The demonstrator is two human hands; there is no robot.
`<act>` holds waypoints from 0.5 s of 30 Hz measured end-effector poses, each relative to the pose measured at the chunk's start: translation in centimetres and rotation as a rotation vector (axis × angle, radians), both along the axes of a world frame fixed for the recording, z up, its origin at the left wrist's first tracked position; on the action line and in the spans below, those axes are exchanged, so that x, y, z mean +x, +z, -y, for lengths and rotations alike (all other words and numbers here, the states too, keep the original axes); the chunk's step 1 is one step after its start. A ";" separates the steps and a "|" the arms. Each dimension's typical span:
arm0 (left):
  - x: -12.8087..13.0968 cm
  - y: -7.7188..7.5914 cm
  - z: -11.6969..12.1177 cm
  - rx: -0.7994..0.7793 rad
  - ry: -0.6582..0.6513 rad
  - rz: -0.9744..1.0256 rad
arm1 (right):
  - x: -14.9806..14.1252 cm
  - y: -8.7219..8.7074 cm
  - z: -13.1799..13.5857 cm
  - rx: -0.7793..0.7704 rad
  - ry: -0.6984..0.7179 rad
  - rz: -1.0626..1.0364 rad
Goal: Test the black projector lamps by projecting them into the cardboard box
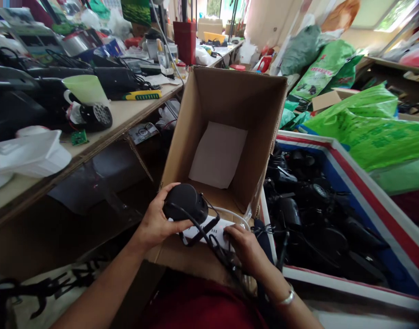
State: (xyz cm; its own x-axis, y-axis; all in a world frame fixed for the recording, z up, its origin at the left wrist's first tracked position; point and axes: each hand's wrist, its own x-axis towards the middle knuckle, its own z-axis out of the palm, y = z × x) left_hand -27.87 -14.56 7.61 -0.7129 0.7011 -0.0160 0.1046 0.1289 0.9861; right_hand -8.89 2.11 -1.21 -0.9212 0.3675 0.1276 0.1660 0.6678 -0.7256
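Observation:
My left hand (157, 222) grips a round black device (185, 201) with a black cord trailing toward me. My right hand (244, 245) is closed on the black cord (214, 242), resting against a white power strip (209, 230) that lies on the near flap of an open cardboard box (230, 98). Inside the box lies a white sheet (219, 155). Both hands are at the box's near edge, above my red lap.
A wooden workbench (127, 116) on the left carries black devices, a green cup (86, 89), a yellow-handled tool (142, 95) and white plastic. On the right a red-and-blue-rimmed bin (370, 192) holds several black devices. Green bags (377, 128) pile up behind it.

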 end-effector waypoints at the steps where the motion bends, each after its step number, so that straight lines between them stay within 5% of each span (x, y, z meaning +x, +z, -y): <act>1: -0.1 -0.1 -0.2 0.005 -0.004 -0.010 | 0.1 -0.4 0.3 0.013 0.009 -0.011; 15: -1.0 0.6 -5.1 0.183 0.167 -0.714 | 0.7 -6.8 0.0 0.186 -0.047 -0.272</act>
State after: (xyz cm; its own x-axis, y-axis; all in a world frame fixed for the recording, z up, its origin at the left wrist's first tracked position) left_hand -28.85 -9.45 8.18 -0.6030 0.5299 0.5963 0.7199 0.0392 0.6930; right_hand -8.23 2.15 -7.98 -0.8265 0.3566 0.4356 0.0167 0.7889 -0.6143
